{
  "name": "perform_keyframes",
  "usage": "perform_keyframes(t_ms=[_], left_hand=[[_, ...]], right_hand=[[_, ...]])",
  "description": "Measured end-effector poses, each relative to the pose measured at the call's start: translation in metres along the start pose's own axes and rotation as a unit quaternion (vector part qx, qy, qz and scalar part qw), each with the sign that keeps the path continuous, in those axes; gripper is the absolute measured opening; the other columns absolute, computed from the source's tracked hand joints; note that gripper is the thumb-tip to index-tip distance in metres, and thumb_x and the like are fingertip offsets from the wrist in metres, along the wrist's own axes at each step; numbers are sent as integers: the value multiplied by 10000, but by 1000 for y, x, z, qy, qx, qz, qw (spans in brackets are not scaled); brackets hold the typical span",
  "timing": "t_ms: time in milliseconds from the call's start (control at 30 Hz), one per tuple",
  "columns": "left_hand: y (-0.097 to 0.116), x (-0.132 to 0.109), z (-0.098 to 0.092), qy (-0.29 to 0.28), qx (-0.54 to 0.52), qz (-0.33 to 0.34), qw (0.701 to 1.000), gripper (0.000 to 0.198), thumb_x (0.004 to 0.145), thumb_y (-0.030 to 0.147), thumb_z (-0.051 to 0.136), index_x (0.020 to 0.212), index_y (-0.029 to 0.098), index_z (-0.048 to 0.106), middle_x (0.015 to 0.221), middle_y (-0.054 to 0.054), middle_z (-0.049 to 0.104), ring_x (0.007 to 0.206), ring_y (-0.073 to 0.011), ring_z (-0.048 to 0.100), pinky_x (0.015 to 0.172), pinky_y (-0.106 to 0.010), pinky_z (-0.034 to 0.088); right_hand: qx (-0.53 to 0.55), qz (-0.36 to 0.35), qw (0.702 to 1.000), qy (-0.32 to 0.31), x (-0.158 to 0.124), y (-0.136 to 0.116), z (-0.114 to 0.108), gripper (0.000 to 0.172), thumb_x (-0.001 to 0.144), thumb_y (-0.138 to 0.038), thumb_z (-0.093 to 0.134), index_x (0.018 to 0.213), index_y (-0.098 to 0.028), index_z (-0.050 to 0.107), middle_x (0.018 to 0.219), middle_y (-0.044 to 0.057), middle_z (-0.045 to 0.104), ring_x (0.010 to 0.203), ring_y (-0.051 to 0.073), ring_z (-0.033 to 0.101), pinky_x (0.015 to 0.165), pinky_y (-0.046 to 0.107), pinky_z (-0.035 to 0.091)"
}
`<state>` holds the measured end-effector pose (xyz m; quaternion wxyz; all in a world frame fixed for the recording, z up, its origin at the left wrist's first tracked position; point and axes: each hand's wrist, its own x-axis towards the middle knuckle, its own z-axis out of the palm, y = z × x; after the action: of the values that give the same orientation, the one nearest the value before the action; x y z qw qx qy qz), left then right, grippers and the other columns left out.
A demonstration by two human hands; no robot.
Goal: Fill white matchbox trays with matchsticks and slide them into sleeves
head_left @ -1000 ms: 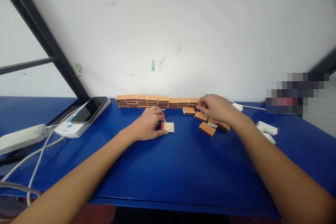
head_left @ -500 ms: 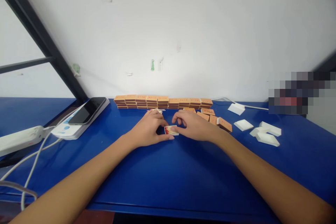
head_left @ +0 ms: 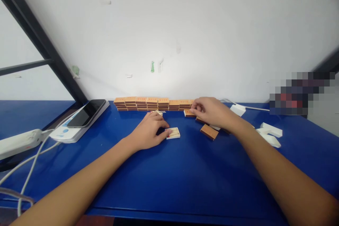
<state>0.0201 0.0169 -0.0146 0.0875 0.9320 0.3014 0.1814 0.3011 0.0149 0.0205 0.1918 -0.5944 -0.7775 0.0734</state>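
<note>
A white matchbox tray [head_left: 174, 134] filled with matches lies on the blue table. My left hand [head_left: 150, 132] rests at its left end, thumb over the tray and fingers curled by it. Farther right, my right hand [head_left: 213, 111] pinches the right end of an orange matchbox [head_left: 188, 113] standing before the stacked row. Close under that hand lie more orange matchboxes, one of them [head_left: 209, 131] tilted towards me; my wrist partly covers others. Behind my left fingers is a small heap of loose matches [head_left: 158, 112].
Stacked matchboxes [head_left: 141, 104] line the wall. White empty trays [head_left: 271, 130] lie on the right, near a white cable [head_left: 255, 108]. On the left are a phone [head_left: 87, 113] on a white device [head_left: 63, 134], a power strip [head_left: 19, 141], cables and a black frame [head_left: 39, 35].
My right hand has left the match tray and moved right and back to the orange matchboxes, some of which have shifted. My left hand has stayed at the tray.
</note>
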Motion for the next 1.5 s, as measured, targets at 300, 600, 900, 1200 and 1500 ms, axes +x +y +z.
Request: perform_keyframes(t_ms=[300, 600, 900, 1200, 1500], left_hand=[[-3, -1, 3, -5, -3, 6, 1000, 444, 891, 595, 725, 1121, 217, 753, 1052, -64, 695, 1060, -255, 587, 1028, -456, 415], [-5, 2, -1, 15, 22, 13, 1000, 344, 920, 517, 716, 1053, 202, 751, 972, -68, 695, 988, -248, 587, 951, -428, 448], [-12, 3, -4, 52, 36, -15, 998, 346, 934, 512, 704, 1057, 192, 752, 919, -68, 747, 956, -261, 600, 907, -431, 464], [-22, 3, -3, 65, 38, -14, 997, 384, 905, 519, 757, 1114, 196, 761, 980, -64, 772, 976, -259, 606, 902, -427, 477], [-29, 3, -2, 86, -17, -36, 995, 465, 846, 524, 812, 1181, 206, 758, 1060, -82, 757, 1044, -265, 627, 905, -419, 513]], right_hand=[[-76, -17, 996, -31, 8, 28, 12, 214, 878, -307, 684, 1046, -186, 738, 1011, 92, 700, 825, 226, 646, 724, 341, 461], [-87, -36, 995, -19, 10, 34, 23, 178, 875, -300, 712, 1019, -196, 719, 1077, 106, 676, 983, 258, 625, 854, 367, 463], [-13, -25, 998, -60, 9, 25, 19, 171, 803, -301, 775, 926, -222, 686, 927, 46, 712, 873, 227, 647, 713, 311, 449], [109, -91, 987, -78, -4, -14, 10, 321, 780, -323, 783, 1080, -230, 716, 1099, 60, 747, 969, 227, 680, 800, 339, 529], [203, -63, 974, -77, 0, -8, 14, 317, 779, -356, 791, 1053, -215, 715, 1077, 78, 737, 927, 209, 684, 780, 350, 578]])
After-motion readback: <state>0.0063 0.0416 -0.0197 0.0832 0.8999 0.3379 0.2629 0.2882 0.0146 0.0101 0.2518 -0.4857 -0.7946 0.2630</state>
